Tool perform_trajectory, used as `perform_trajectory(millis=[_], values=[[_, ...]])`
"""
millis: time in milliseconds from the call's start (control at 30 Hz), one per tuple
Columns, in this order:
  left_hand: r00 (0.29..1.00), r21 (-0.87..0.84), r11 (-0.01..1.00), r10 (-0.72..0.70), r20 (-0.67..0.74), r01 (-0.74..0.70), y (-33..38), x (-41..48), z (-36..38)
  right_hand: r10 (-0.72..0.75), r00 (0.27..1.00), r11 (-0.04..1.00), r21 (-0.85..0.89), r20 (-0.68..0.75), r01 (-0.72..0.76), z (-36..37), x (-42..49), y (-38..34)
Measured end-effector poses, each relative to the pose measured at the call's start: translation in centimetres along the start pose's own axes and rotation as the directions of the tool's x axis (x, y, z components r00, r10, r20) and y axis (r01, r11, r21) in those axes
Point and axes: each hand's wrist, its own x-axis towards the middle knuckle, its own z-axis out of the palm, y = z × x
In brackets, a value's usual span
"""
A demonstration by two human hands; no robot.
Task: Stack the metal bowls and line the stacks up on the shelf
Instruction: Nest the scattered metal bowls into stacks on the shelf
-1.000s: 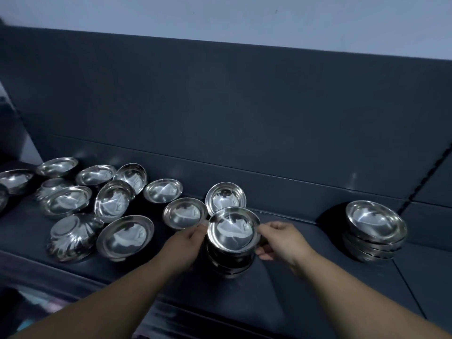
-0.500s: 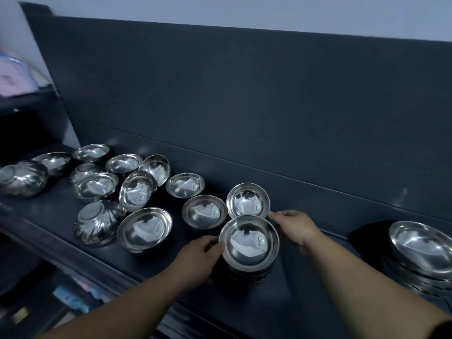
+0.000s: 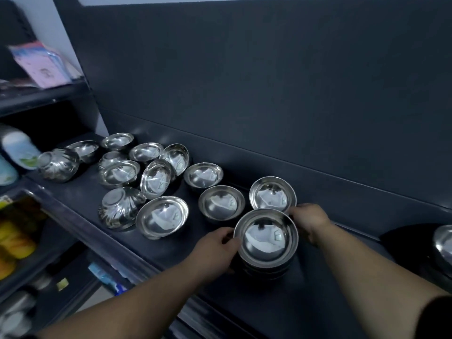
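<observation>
stack of bowls [image 3: 266, 238] sits lower centre of frame on the shelf [image 3: 318, 297]; only the top bowl's inside shows, count underneath not readable. left hand [image 3: 215, 248] curled round its left side, right hand [image 3: 309, 221] gripping the far right rim, its fingertips partly tucked behind the rim. second stack [image 3: 444, 243] cut off by the right edge, sitting in dark shadow. loose bowls [image 3: 162, 216] spread over centre left, most upright, some leaning on each other, at least two bottom-up; one tilted bowl [image 3: 272, 194] just behind the held stack. shelf surface dark matte, tall dark back panel [image 3: 269, 94] behind, pale wall top left. left edge blurred: pink packets [image 3: 44, 67] on an upper shelf, white bottle [image 3: 20, 150], yellow goods [image 3: 14, 238] lower down; print on all of them too smeared to read
</observation>
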Motion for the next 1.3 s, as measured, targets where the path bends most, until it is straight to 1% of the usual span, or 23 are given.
perform_trajectory(millis=[133,233,300,367,467,533,600,667,733,800,867,900,933,1000,1067,1200,1300], values=[[1.0,-0.006,1.0,0.016,0.015,-0.016,0.1,0.4,0.2,-0.059,0.997,0.992,0.108,-0.049,0.064,-1.6,-0.9,-0.6],[0.998,0.009,0.998,0.058,0.041,-0.058,0.0,0.6,0.3,-0.096,0.995,0.974,0.201,-0.042,0.102,-3.1,-2.4,-1.8],[0.995,-0.019,0.996,0.087,0.056,-0.086,0.1,0.8,0.4,-0.121,0.992,0.97,0.211,-0.027,0.124,-4.1,-4.1,-2.8],[0.992,-0.069,0.993,0.103,0.079,-0.097,0.0,1.2,0.6,-0.13,0.991,0.977,0.173,0.017,0.125,-4.8,-6.3,-3.5],[0.989,-0.129,0.987,0.114,0.098,-0.101,-0.3,1.5,0.7,-0.113,0.99,0.993,0.028,0.081,0.111,-5.4,-9.5,-3.7],[0.982,-0.149,0.981,0.141,0.126,-0.121,-0.8,1.9,0.7,-0.108,0.992,0.992,-0.064,0.07,0.112,-5.5,-11.1,-3.5],[0.972,-0.202,0.971,0.163,0.17,-0.128,-1.2,2.3,0.7,-0.093,0.995,0.988,-0.124,0.033,0.096,-5.1,-12.2,-2.9],[0.961,-0.237,0.963,0.178,0.213,-0.126,-1.1,2.4,0.7,-0.079,0.997,0.988,-0.134,-0.003,0.078,-4.5,-13.3,-2.4],[0.955,-0.232,0.963,0.191,0.227,-0.137,-1.1,2.4,0.7,-0.083,0.995,0.99,-0.119,-0.053,0.076,-3.8,-14.1,-1.8],[0.956,-0.222,0.964,0.195,0.221,-0.145,-1.0,2.4,0.6,-0.089,0.985,0.991,-0.108,-0.146,0.074,-3.2,-14.3,-0.6],[0.948,-0.235,0.963,0.192,0.253,-0.132,-0.8,2.2,0.5,-0.113,0.969,0.985,-0.155,-0.22,0.08,-2.7,-14.4,1.0],[0.945,-0.239,0.963,0.191,0.267,-0.127,-0.8,2.2,0.6,-0.12,0.968,0.982,-0.17,-0.219,0.083,-2.5,-14.6,1.9],[0.943,-0.24,0.963,0.189,0.273,-0.124,-0.8,2.2,0.6,-0.12,0.974,0.982,-0.166,-0.194,0.088,-2.2,-14.9,2.7],[0.939,-0.246,0.961,0.197,0.282,-0.128,-0.9,2.2,0.8,-0.115,0.986,0.99,-0.099,-0.124,0.103,-1.7,-15.4,3.9],[0.934,-0.244,0.961,0.203,0.294,-0.133,-1.1,2.3,1.4,-0.131,0.988,0.991,-0.037,-0.088,0.128,-1.7,-15.8,4.9],[0.917,-0.245,0.959,0.218,0.334,-0.139,-0.8,1.5,3.6,-0.168,0.984,0.985,0.038,-0.066,0.171,-3.5,-16.6,6.7],[0.9,-0.223,0.963,0.229,0.37,-0.153,-0.3,0.7,6.2,-0.183,0.978,0.981,0.053,-0.1,0.188,-5.9,-17.1,7.9]])
